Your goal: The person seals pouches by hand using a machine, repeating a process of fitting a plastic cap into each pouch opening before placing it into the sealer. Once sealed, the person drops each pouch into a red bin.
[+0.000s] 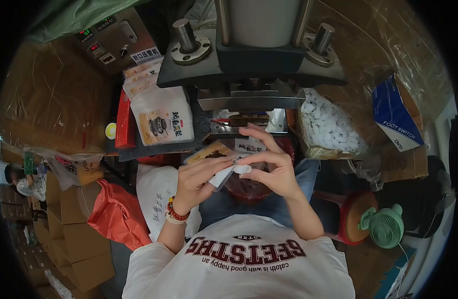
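Note:
My left hand [194, 180], a beaded bracelet on its wrist, is closed on a printed plastic pouch [214, 151] with a yellow-brown panel. A pale edge of the pouch shows below its fingers. My right hand [277, 174] pinches a small white plastic piece [243, 169], like a spout or cap, between thumb and index finger. This piece is right beside the pouch's edge; whether it sits inside the pouch cannot be made out. Both hands are over my lap, in front of the metal jaws [254, 101] of a press.
Left of the press lies a stack of printed pouches [161, 122] beside a red box [123, 119]. At the right, an open box holds many small white plastic pieces [331, 124]. A blue foot-switch box [396, 117], a green fan [387, 226] and a control panel [111, 42] surround the bench.

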A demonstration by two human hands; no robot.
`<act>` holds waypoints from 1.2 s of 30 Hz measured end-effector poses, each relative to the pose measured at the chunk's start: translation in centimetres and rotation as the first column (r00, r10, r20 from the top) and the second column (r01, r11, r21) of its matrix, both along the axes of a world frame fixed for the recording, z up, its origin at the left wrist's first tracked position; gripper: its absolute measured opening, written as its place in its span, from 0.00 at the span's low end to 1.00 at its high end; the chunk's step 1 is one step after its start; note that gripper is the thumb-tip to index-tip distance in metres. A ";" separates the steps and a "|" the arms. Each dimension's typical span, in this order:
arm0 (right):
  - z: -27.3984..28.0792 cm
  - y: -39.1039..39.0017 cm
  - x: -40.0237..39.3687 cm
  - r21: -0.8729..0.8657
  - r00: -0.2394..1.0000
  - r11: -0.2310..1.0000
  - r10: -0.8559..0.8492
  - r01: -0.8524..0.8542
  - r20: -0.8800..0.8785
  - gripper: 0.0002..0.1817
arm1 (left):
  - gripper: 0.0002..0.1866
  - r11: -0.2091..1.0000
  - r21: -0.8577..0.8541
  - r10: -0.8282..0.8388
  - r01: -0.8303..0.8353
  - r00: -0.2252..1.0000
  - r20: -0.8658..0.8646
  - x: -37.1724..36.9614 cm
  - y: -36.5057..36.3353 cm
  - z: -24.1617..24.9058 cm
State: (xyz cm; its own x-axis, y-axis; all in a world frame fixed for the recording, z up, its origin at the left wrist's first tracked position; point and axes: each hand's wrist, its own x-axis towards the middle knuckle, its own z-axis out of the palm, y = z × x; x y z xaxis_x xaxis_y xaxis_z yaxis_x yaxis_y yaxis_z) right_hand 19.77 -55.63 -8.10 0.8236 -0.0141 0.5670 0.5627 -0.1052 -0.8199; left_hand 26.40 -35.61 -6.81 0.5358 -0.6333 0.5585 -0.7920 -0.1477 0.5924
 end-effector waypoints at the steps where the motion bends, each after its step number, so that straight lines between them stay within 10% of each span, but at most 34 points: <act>1: -0.1 -0.2 -0.3 -0.002 1.000 1.000 -0.006 0.006 -0.001 0.21 | 0.15 1.000 -0.002 -0.006 0.006 1.000 -0.001 0.0 -0.5 -0.4; 4: 0.2 -0.8 -0.9 -0.021 0.965 0.991 -0.131 0.129 -0.228 0.22 | 0.09 0.998 -0.044 -0.047 0.035 0.949 -0.312 0.2 -2.6 -4.0; 7: 0.1 -3.3 -1.3 -0.007 0.826 0.848 -0.517 0.529 -0.222 0.17 | 0.12 0.997 -0.074 -0.074 0.012 0.371 -0.926 1.5 -5.4 -7.5; 13: -0.2 -11.3 -0.6 -0.529 0.489 0.413 -0.872 0.741 0.003 0.13 | 0.13 0.939 -0.305 -0.294 -0.158 0.089 -0.952 5.2 -8.3 -7.2; 15: -3.8 -12.4 0.7 -0.817 0.389 -0.048 -0.862 0.574 0.324 0.13 | 0.14 0.930 -0.326 -0.323 -0.173 0.042 -0.945 5.6 -8.6 -7.1; 20: -4.4 -12.5 0.6 -0.842 0.496 0.224 -0.866 0.492 0.059 0.11 | 0.18 0.970 -0.204 -0.192 -0.135 0.097 -0.977 5.8 -7.6 -6.8; 22: -3.6 -12.9 -0.2 -0.857 0.485 0.275 -0.874 0.435 -0.034 0.11 | 0.23 0.989 0.091 0.135 -0.114 0.481 -0.866 6.6 -5.4 -5.2; 23: -3.6 -13.2 -0.2 -0.857 0.487 0.274 -0.873 0.435 -0.032 0.11 | 0.24 0.920 0.143 0.390 -0.364 0.827 -0.404 6.8 -4.1 -4.4; 24: -3.9 -13.3 -0.4 -0.845 0.493 0.300 -0.869 0.442 -0.051 0.11 | 0.27 0.815 0.041 0.559 -0.577 0.804 0.203 6.8 -2.4 -4.0; 28: -3.4 -12.4 -0.2 -0.606 0.472 0.314 -0.874 0.731 0.117 0.13 | 0.28 0.551 0.347 0.492 -0.759 0.631 0.599 6.2 4.7 -6.6; 29: -2.7 -11.7 -0.1 -0.602 0.474 0.316 -0.873 0.733 0.119 0.13 | 0.26 0.650 0.414 0.410 -0.637 0.752 0.516 6.1 6.2 -7.4; 31: -0.6 -9.0 -0.8 0.087 0.730 0.737 -0.635 0.671 -0.253 0.15 | 0.24 0.734 0.471 0.303 -0.490 0.856 0.418 5.7 7.0 -7.4; 33: 0.9 -6.1 -1.5 0.445 0.942 0.837 -0.229 0.319 -0.243 0.17 | 0.21 0.866 0.290 0.461 -0.408 0.876 -0.143 4.8 6.5 -6.7; 36: 1.8 -1.4 -1.5 0.522 0.962 0.850 0.077 0.074 -0.261 0.16 | 0.17 0.912 0.048 0.410 -0.407 0.903 -0.132 2.8 3.4 -4.9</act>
State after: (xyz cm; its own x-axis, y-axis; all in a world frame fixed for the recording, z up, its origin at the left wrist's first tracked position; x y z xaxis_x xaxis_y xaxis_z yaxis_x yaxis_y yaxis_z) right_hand 18.23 -57.03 -6.32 0.9399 -0.2448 0.2379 0.3190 0.3815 -0.8676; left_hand 29.20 -32.26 -11.69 0.8196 -0.3523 0.4518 -0.5717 -0.4533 0.6839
